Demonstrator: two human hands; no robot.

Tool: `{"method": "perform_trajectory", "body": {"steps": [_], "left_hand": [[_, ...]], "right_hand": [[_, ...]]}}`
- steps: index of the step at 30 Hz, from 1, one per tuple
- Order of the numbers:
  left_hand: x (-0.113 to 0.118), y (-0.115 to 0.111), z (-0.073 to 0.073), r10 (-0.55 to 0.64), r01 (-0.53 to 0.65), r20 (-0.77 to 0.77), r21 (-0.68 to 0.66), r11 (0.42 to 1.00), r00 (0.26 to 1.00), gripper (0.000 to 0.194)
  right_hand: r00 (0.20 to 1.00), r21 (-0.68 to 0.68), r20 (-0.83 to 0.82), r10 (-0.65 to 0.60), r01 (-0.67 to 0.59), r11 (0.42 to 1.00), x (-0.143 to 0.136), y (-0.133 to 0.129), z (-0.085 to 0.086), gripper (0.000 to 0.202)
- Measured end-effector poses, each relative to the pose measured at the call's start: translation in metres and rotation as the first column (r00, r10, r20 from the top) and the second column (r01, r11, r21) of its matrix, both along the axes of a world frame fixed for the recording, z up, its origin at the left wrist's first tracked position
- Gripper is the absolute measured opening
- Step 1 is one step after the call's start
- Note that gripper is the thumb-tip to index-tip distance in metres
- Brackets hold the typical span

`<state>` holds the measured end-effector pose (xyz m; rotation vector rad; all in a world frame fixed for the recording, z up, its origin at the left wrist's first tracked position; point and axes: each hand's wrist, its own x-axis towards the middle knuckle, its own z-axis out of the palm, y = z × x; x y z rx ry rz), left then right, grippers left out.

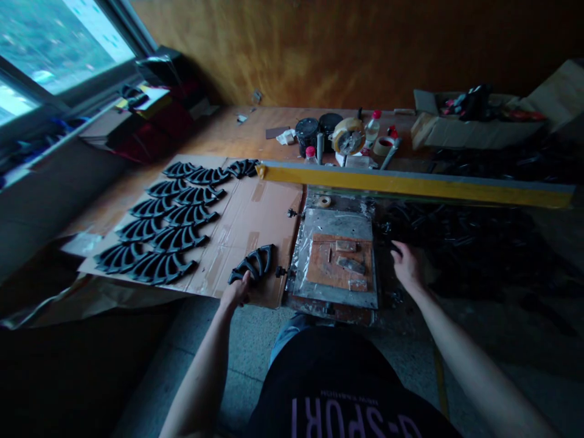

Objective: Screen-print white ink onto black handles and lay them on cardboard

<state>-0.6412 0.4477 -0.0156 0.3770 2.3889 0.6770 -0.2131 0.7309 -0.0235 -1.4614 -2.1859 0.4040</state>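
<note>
Near the front of the cardboard sheet, my left hand grips the lower end of a black fan-shaped ribbed part. Its fingers are closed on the part's edge. My right hand is at the left edge of a dark heap of black parts, fingers bent together; what they pinch is too dark to make out. Between my hands lies a grey metal plate bearing a wooden board with small blocks fixed on it. Rows of similar black ribbed parts cover the left of the cardboard sheet.
A long yellow-sided bar crosses behind the plate. Beyond it stand black tubs, a tape dispenser and a red-capped bottle. An open carton sits back right. Black knobs stick out left of the plate.
</note>
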Motion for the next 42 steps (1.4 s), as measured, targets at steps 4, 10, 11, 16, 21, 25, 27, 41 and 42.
{"method": "perform_trajectory", "body": {"steps": [4, 10, 11, 16, 21, 25, 27, 41, 42], "left_hand": [[0.003, 0.043, 0.049, -0.123, 0.119, 0.101, 0.048, 0.992, 0.987, 0.057], [0.076, 0.149, 0.167, -0.316, 0.109, 0.05, 0.878, 0.466, 0.948, 0.07], [0.088, 0.159, 0.182, -0.348, 0.086, 0.063, 0.914, 0.396, 0.935, 0.069], [0.117, 0.148, 0.196, -0.361, 0.055, 0.076, 0.938, 0.341, 0.929, 0.061], [0.115, 0.09, 0.132, -0.331, 0.112, 0.136, 0.768, 0.63, 0.934, 0.055], [0.114, 0.079, 0.062, -0.321, 0.109, 0.227, 0.636, 0.764, 0.919, 0.072], [0.113, 0.083, 0.036, -0.315, 0.13, 0.219, 0.596, 0.793, 0.923, 0.076], [0.115, 0.086, 0.028, -0.301, 0.136, 0.224, 0.547, 0.826, 0.927, 0.067], [0.116, 0.086, 0.029, -0.295, 0.131, 0.223, 0.547, 0.827, 0.929, 0.068]], "right_hand": [[0.844, 0.113, 0.002, 0.536, -0.533, 0.839, -0.065, -0.038, 0.024, 0.034], [0.767, 0.141, 0.226, 0.6, -0.636, 0.759, -0.101, -0.047, 0.03, 0.033], [0.759, 0.136, 0.244, 0.603, -0.643, 0.754, -0.099, -0.046, 0.031, 0.034], [0.866, 0.125, 0.148, 0.477, -0.495, 0.86, -0.065, -0.029, 0.053, 0.027], [0.996, 0.207, -0.006, 0.094, -0.091, 0.974, -0.034, 0.022, 0.089, 0.035], [0.983, 0.327, -0.022, 0.18, -0.163, 0.931, -0.081, 0.031, 0.112, 0.049], [0.952, 0.278, 0.093, 0.292, -0.307, 0.91, -0.112, 0.018, 0.114, 0.048], [0.606, 0.077, 0.262, 0.752, -0.789, 0.609, -0.093, -0.044, 0.1, 0.016], [0.636, 0.123, 0.263, 0.726, -0.768, 0.628, -0.094, -0.047, 0.096, 0.019]]}}
